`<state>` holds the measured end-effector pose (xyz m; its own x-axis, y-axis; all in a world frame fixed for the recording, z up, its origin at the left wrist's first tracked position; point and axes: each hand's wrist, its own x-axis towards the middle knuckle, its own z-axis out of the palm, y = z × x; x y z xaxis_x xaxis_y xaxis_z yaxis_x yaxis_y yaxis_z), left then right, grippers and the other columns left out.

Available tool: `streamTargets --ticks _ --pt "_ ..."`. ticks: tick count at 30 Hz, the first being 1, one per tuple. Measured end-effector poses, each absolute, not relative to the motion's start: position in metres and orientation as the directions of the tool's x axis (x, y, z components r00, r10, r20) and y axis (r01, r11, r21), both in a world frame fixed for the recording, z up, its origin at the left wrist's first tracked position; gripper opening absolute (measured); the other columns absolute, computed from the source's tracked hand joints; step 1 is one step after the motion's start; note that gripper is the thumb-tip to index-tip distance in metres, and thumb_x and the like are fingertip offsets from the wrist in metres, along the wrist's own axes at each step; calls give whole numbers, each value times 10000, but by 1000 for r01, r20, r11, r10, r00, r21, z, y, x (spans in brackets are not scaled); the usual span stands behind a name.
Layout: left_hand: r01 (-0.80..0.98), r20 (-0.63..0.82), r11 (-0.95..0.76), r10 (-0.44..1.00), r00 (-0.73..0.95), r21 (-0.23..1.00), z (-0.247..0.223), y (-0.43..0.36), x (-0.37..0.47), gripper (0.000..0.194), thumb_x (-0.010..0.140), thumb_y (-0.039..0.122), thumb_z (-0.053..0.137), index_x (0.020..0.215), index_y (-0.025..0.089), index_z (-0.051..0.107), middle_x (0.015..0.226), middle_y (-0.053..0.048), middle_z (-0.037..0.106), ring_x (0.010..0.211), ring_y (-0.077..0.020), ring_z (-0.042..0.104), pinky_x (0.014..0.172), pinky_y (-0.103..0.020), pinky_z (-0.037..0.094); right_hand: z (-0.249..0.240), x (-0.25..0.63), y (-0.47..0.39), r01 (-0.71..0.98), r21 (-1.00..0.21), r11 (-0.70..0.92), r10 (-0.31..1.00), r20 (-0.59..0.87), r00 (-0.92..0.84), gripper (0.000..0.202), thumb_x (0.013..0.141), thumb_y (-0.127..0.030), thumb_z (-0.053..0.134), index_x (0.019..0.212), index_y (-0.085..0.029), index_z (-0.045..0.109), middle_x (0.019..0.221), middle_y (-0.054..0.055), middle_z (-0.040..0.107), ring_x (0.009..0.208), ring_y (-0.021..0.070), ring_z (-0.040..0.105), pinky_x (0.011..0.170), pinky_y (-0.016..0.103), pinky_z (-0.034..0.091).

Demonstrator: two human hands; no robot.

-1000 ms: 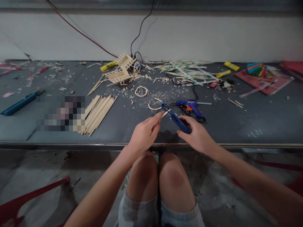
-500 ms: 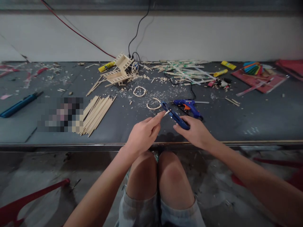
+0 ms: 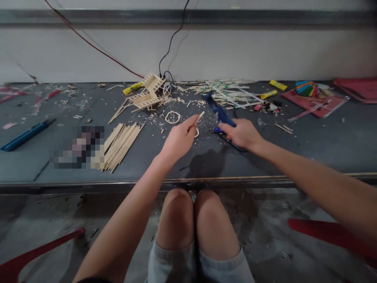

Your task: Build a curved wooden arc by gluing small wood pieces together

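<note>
My left hand [image 3: 180, 137] is closed, pinching a short pale wooden stick [image 3: 200, 116] between thumb and fingers, its end pointing up and right. In my closed right hand [image 3: 246, 133] is a blue hand cutter [image 3: 221, 113], blurred and tilted with its head up and left; its exact make does not show. Below that hand lies a blue glue gun [image 3: 218, 130] with an orange trigger, mostly covered. A ring of small stick pieces [image 3: 172, 117] lies past my left hand. A second ring [image 3: 197, 133] shows only partly behind my left fingers.
Left of my hands is a bundle of thin wooden sticks [image 3: 122, 149]. Behind stands a stick-built model [image 3: 149, 94] beside a yellow glue tube [image 3: 132, 88]. Loose sticks [image 3: 229, 92] and scraps litter the back. A red folder [image 3: 318, 104] lies right, a blue tool [image 3: 26, 135] far left.
My hands have moved apart. My right hand has raised the cutter away from the stick, now over the glue gun. My left hand has lifted the stick, which points more upward.
</note>
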<state>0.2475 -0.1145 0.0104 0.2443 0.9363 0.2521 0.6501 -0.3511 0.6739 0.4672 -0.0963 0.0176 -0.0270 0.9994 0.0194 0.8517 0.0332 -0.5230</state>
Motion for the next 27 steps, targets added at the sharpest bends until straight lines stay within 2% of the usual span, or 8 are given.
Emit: streamTargets --ticks 3,6,9,12,17,20,24,27 --pt "571 240 -331 943 231 751 7 -102 247 396 935 294 373 1241 188 601 1036 -57 695 846 -157 604 741 -247 459 27 490 -62 875 -467 -126 992 -34 125 468 818 -611 446 608 -205 545 574 57 591 535 183 537 540 313 361" --pt "536 199 -301 950 242 789 -2 -100 242 374 926 310 388 1185 178 623 882 -42 669 746 -138 556 687 -243 439 30 521 -41 932 -283 -224 967 -182 177 540 806 -670 431 619 -183 569 593 91 605 546 193 560 565 336 378" --pt "480 117 -230 960 254 847 -11 -107 235 359 921 304 377 1148 171 620 686 -3 562 600 -113 472 570 -219 387 24 554 -43 967 -106 -233 955 -212 207 568 804 -660 450 716 -127 626 726 168 648 722 243 619 639 362 379" --pt "405 40 -148 964 263 902 -16 -116 229 328 906 275 380 1121 174 606 641 24 485 532 -94 409 511 -201 337 15 581 -59 971 -35 -237 952 -205 225 669 809 -670 406 837 -48 651 928 291 647 905 321 623 687 391 374" --pt "376 -10 -89 968 253 922 -18 -132 227 318 892 261 394 1114 184 610 655 30 456 534 -87 379 501 -194 313 4 592 -96 952 -120 -281 950 -178 258 711 814 -682 392 1013 -48 643 1014 312 637 928 342 631 679 404 381" --pt "396 12 -117 966 257 911 -16 -142 231 363 920 329 386 1176 189 601 634 35 428 536 -94 358 508 -202 308 3 580 -121 957 -218 -193 980 -82 180 625 825 -638 442 1063 -93 633 1049 272 651 929 341 632 706 404 405" --pt "429 86 -221 946 312 876 -9 -157 243 398 942 400 377 1187 185 606 777 -5 567 680 -118 477 637 -223 394 2 551 -155 934 -354 -41 999 -9 41 521 814 -593 504 1069 -157 633 1037 162 678 909 306 638 752 386 453" --pt "440 103 -257 934 343 861 -4 -165 254 387 953 400 364 1183 207 608 889 -25 627 811 -150 542 706 -241 425 1 525 -172 896 -443 18 1000 3 -19 519 803 -574 527 1115 -170 619 1065 126 677 954 310 630 814 407 463"
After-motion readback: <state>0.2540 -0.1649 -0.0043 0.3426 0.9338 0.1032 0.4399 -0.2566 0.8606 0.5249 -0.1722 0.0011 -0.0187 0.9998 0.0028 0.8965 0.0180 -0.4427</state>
